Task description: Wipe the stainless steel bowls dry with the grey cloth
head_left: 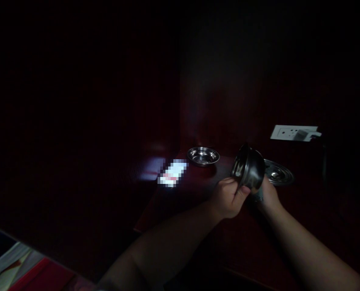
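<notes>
My left hand is closed on the rim of a shiny steel bowl, thumb on the outside. The bowl is tipped on its side above the dark red tabletop, its mouth facing left. My right hand is on the bowl's far right side, and its fingers are mostly hidden. A dim greenish cloth shows between that hand and the bowl's underside. Behind the right hand lies a round steel plate, partly covered by the bowl.
A small steel bowl stands upright near the back wall. Left of it a lit phone glows, its screen blurred out. A white wall socket with a plug is at the right. Red and pale fabric shows at lower left; much else is dark.
</notes>
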`<state>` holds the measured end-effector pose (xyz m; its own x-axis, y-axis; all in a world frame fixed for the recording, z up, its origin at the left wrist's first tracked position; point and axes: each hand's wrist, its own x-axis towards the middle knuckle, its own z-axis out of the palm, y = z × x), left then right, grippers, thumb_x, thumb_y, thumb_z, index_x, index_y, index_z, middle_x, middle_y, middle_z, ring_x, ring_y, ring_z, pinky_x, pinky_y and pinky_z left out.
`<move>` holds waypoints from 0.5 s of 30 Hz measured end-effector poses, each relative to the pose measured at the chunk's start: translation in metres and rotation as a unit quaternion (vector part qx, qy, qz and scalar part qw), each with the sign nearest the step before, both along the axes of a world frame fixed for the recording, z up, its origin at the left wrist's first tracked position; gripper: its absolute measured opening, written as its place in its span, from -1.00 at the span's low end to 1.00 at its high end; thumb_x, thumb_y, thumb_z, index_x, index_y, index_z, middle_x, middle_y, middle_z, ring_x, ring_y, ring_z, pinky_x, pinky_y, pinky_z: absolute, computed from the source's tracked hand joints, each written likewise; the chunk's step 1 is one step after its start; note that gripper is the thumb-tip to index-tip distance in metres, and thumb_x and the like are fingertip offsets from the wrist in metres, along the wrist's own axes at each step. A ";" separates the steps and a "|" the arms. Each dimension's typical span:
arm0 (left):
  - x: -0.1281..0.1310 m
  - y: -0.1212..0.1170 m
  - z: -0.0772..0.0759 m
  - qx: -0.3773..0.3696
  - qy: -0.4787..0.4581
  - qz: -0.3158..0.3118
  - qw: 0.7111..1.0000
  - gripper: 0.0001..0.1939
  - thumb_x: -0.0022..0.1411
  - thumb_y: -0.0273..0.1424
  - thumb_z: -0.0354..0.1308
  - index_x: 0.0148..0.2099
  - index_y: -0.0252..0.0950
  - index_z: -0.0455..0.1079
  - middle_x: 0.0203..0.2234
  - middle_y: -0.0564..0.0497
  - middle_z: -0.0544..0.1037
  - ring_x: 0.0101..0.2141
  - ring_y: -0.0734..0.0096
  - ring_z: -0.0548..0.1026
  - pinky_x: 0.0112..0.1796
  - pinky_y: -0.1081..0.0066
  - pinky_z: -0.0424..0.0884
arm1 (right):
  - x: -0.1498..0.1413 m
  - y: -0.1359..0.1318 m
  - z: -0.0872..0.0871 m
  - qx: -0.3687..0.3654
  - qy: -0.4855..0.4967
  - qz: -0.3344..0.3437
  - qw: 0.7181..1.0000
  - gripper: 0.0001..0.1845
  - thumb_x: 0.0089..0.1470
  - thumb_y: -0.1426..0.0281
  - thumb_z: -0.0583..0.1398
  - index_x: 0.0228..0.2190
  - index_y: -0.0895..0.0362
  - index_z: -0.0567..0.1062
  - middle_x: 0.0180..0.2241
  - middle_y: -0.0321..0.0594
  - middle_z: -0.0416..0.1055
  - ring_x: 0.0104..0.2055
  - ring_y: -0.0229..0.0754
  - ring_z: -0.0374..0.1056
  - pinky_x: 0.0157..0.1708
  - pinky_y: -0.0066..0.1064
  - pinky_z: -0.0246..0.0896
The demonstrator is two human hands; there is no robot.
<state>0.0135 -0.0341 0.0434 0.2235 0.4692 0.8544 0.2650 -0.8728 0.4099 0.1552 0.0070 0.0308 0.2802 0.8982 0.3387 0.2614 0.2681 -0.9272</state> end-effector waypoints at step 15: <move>-0.002 0.000 0.003 -0.064 -0.013 0.010 0.998 -0.50 0.33 -0.18 -0.27 -0.32 -0.40 0.39 -0.46 -0.11 0.46 -0.41 0.37 0.43 -0.34 0.37 0.37 | -0.013 -0.015 0.022 0.021 0.061 -0.002 0.998 -0.50 -0.07 -0.10 0.06 -0.47 0.10 0.35 -0.63 -0.35 0.27 -0.55 -0.22 0.22 -0.46 -0.36 0.15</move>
<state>0.0120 -0.0344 0.0468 0.1923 0.5789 0.7924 0.2695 -0.8076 0.5246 0.1426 -0.0076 0.0525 0.3257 0.8828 0.3386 0.1485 0.3059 -0.9404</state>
